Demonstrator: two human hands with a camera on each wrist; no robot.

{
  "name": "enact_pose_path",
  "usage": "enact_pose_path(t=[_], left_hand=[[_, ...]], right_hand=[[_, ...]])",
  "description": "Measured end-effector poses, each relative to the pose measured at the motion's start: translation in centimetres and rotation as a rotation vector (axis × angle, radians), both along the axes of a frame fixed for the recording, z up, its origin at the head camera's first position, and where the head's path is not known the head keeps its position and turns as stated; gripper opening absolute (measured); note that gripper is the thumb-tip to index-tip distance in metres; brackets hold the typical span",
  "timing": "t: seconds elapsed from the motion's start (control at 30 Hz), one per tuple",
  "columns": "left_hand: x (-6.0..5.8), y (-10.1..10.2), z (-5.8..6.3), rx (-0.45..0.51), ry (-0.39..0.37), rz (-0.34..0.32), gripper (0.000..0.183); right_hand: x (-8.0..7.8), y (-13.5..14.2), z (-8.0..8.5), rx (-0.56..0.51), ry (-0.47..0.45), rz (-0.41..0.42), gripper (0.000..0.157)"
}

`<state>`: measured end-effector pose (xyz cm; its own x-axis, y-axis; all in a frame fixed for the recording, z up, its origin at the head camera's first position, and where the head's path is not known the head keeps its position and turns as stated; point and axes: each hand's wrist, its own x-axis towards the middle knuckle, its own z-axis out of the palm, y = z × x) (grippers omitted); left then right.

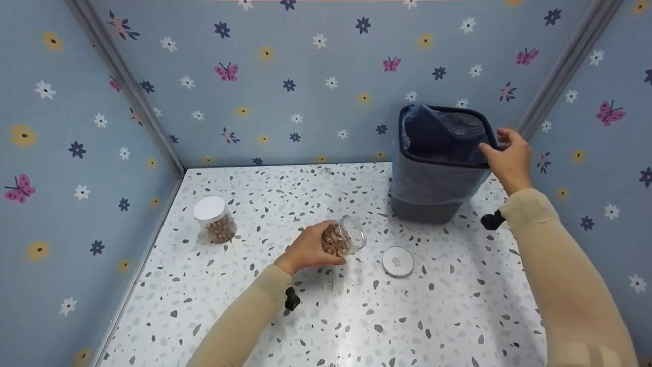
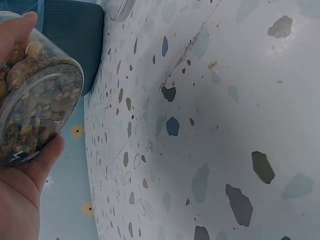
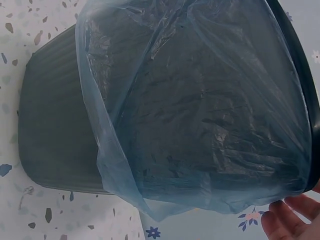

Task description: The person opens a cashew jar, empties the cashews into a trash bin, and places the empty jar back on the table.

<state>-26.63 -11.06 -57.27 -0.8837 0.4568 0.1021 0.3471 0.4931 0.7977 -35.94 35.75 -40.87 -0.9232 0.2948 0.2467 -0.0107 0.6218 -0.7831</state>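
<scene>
My left hand [image 1: 308, 248] grips a clear jar [image 1: 355, 233] without its lid, tilted with its mouth to the right. Brown, pebble-like pieces [image 2: 37, 107] lie inside, seen through the jar's base in the left wrist view; their exact kind I cannot tell. At the right back stands a grey trash bin [image 1: 425, 211] lined with a thin blue plastic bag [image 3: 215, 115]. My right hand [image 1: 511, 160] holds the bin's dark rim at its right corner, thumb over the edge, fingers [image 3: 285, 220] outside.
A white round lid [image 1: 398, 262] lies flat on the speckled table [image 1: 356, 326], between jar and bin. Another jar [image 1: 216, 221] with brown pieces and a white lid stands upright at the left. Flowered panels [image 1: 305, 76] enclose the table at the back and sides.
</scene>
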Motion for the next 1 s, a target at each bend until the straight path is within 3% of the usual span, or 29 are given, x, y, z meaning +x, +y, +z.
enact_pose_path(t=[0.6,1.0], left_hand=[[-0.3,0.0,0.2,0.02,0.005,-0.023,0.092],[-1.2,0.0,1.9,-0.015,0.083,-0.038,0.093]], right_hand=[[-0.6,0.2,-0.1,-0.074,-0.122,-0.049,0.066],[-0.7,-0.3,0.1,-0.095,-0.114,-0.07,0.065]])
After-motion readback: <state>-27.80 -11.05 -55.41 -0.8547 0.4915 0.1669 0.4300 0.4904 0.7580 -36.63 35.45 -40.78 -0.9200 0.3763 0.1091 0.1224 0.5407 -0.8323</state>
